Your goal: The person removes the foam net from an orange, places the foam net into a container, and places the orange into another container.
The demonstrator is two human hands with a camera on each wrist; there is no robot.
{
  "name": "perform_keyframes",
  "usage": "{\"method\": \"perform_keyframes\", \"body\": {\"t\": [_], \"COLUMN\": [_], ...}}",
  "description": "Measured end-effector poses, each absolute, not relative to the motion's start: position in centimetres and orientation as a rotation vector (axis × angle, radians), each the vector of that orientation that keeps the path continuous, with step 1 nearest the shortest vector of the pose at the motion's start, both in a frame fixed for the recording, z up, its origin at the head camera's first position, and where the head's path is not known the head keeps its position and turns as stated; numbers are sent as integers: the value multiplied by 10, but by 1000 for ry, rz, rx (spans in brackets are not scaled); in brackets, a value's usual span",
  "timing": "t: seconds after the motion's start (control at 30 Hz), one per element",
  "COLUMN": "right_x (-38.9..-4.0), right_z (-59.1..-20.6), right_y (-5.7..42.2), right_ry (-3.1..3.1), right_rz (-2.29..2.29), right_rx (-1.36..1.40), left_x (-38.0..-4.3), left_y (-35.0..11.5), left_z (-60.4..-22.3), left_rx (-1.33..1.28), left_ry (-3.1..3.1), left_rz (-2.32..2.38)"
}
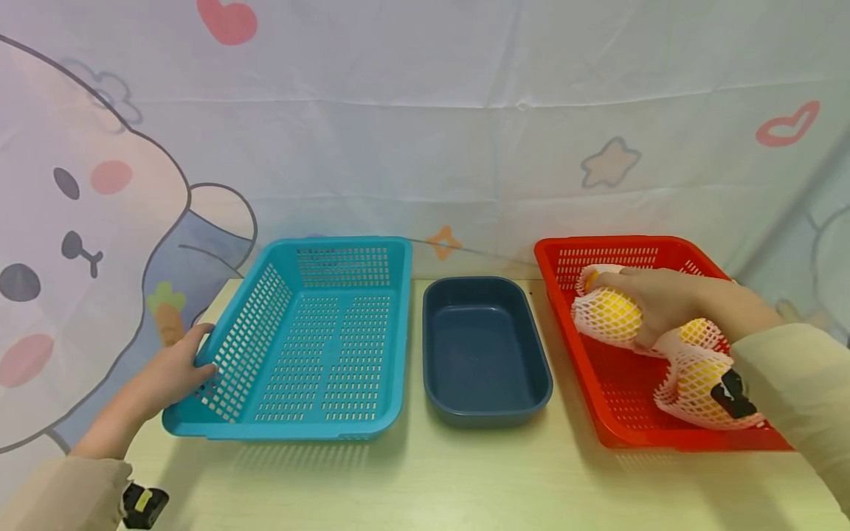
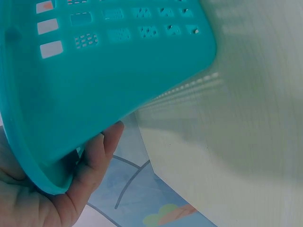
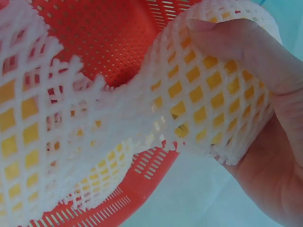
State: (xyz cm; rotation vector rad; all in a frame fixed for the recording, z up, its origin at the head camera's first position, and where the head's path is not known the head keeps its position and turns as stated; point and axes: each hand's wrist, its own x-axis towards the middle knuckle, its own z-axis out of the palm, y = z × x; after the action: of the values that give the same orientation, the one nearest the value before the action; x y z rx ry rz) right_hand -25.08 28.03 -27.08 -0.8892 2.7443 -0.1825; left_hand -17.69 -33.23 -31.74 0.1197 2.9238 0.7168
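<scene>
At the left side of a turquoise perforated basket (image 1: 285, 430), my left hand (image 1: 173, 376) grips the rim. In the left wrist view, the thumb side is partly hidden by the rim, while fingers (image 2: 97, 153) curl beneath it along the outer wall. My right hand (image 1: 664, 299) is inside a red perforated basket (image 1: 579, 361), holding a yellow fruit in a white foam net (image 1: 607, 316). The right wrist view shows the thumb (image 3: 241, 40) lying across that net. Other netted yellow fruits (image 1: 704, 387) lie in the red basket near the wrist and forearm.
Between the two baskets stands a dark blue rectangular tub (image 1: 488, 346) with nothing in it. All three rest on a pale wooden table (image 1: 465, 479). A printed cloth (image 1: 412, 147) with cartoon figures hangs close behind them.
</scene>
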Motion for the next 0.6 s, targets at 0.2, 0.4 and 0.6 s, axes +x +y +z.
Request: {"method": "perform_keyframes", "body": {"t": [0.2,0.4,0.6], "right_x": [-251,-249,-250], "right_z": [-267,-262,-256], "right_y": [281,280,278], "right_ry": [2765,2768,2779], "right_rz": [-161,-168,-148], "right_rx": [-912,-950,-986], "left_x": [-177,-177,-178], "left_y": [-334,-333,-333], "left_z": [-318,-318,-316], "left_rx": [113,110,117], "left_ry": [2919,2914,2917], "left_rz": [717,716,715]}}
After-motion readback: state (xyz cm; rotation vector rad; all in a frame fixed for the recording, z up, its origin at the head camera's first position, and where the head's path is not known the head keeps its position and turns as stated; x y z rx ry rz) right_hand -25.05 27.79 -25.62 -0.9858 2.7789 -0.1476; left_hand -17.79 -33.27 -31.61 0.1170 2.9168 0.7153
